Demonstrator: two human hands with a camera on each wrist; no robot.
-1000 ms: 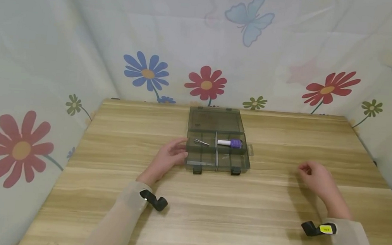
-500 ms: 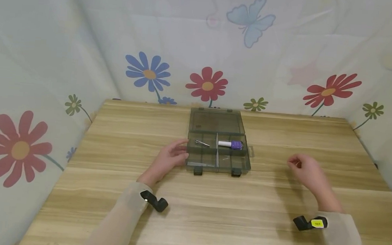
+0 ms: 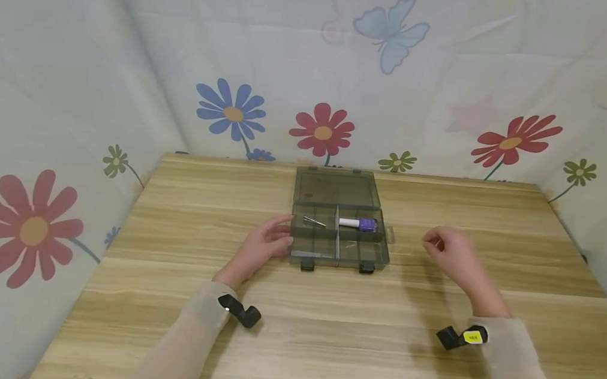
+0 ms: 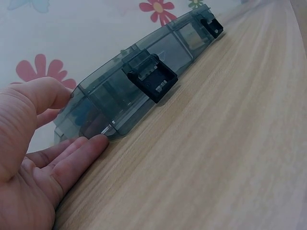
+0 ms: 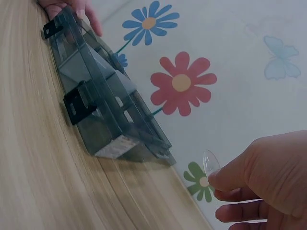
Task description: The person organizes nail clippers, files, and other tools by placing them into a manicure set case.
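Note:
A smoky clear compartment box (image 3: pixel 335 263) lies on the table with its lid (image 3: pixel 338 188) folded back. My left hand (image 3: pixel 259 247) rests its fingertips against the box's left side, fingers relaxed. Right of the box my right hand (image 3: pixel 452 250) hovers above the table; in the right wrist view its thumb and finger pinch a small, thin, clear rounded piece (image 5: pixel 210 163). In the back right compartment lies a purple nail polish bottle (image 3: pixel 368 224) with a white cap. A slim silver metal tool (image 3: pixel 314 221) lies in the back left one.
Two black latches (image 3: pixel 366 268) hang from the box's front edge, and a clear hanging tab (image 3: pixel 390 234) juts from its right side. The wooden table (image 3: pixel 323 336) meets a flower-printed cloth (image 3: pixel 271 60) behind and at the sides.
My right hand has moved left and slightly farther forward, closer to the box. The left hand keeps its place at the box's left side.

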